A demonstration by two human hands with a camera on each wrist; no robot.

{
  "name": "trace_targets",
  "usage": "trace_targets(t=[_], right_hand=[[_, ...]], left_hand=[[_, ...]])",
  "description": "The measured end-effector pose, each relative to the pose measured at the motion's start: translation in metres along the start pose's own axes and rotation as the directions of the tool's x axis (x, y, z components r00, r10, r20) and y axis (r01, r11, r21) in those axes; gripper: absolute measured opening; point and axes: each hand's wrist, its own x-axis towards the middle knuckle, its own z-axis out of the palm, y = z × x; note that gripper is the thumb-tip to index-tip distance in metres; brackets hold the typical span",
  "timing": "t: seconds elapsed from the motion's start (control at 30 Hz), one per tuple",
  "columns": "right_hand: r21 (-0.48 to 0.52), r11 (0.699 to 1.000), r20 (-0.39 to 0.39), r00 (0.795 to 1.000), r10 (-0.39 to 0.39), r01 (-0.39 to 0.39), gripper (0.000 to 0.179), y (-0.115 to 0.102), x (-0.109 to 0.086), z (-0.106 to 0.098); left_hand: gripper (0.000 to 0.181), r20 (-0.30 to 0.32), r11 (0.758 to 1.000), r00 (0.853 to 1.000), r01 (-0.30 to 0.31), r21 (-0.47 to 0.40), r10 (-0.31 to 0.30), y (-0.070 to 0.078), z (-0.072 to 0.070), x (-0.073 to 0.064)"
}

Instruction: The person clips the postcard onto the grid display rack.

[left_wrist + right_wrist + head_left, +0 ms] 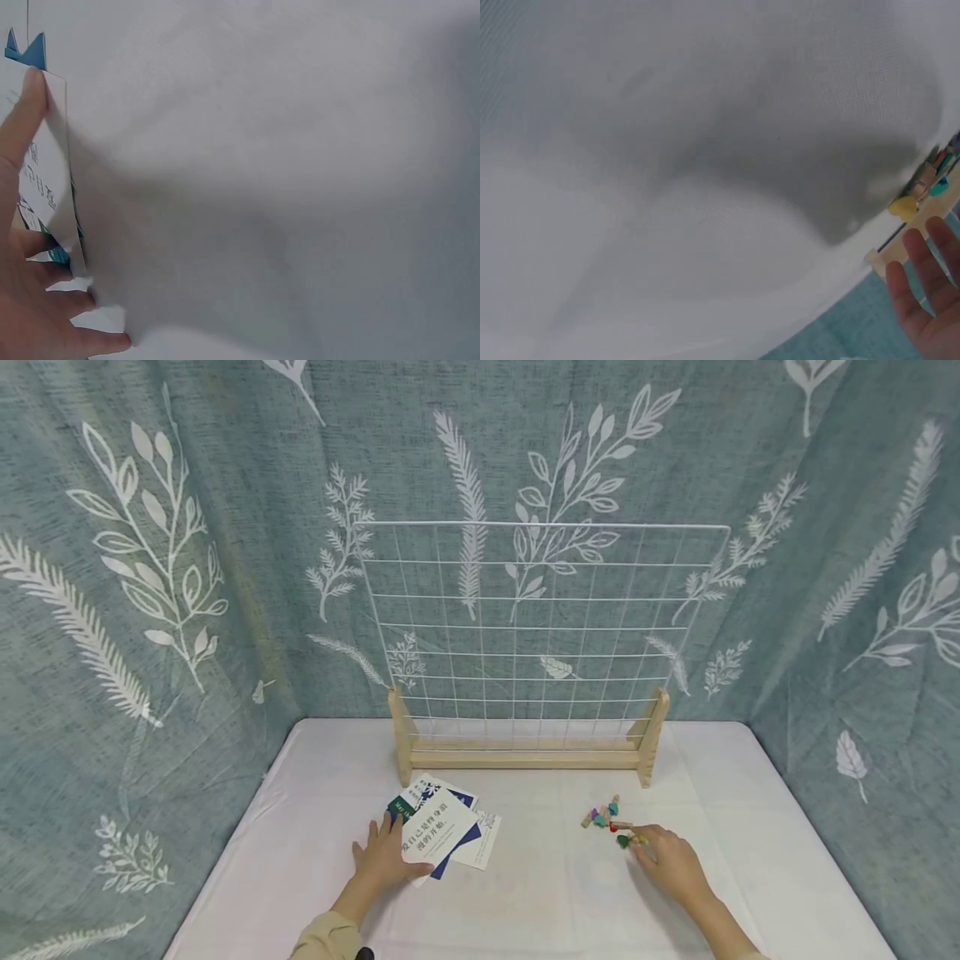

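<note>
My left hand [381, 858] rests spread over a loose pile of printed cards [437, 827] at the left. In the left wrist view, its thumb lies along the top white card [56, 161], and the other fingers reach past the pile's edge. At the right, my right hand [671, 864] touches small wooden clips [587, 818] with coloured decorations, its fingertips at the near end of the group. Three of its fingers stretch out loosely in the right wrist view, close to a yellow decoration [904, 208]. Its thumb and index finger are out of that view.
A white wire grid [555, 652] stands upright in a wooden base [525, 760] behind the cards and clips. White cloth [540, 902] covers the table. Green leaf-patterned curtains [247, 527] enclose the back and both sides.
</note>
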Motion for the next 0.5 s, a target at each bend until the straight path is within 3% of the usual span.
trace_targets(t=[0.23, 0.5], right_hand=[[0.021, 0.999, 0.019, 0.999, 0.026, -0.026, 0.026, -0.0015, -0.0022, 0.0045], [0.045, 0.999, -0.022, 1.000, 0.005, -0.004, 0.025, -0.0006, -0.0020, 0.0038]], left_hand=[[0.108, -0.023, 0.999, 0.999, 0.037, -0.012, -0.037, 0.0061, 0.0000, -0.0007], [0.111, -0.040, 0.997, 0.997, 0.072, -0.033, -0.073, 0.0083, 0.0006, 0.0002]])
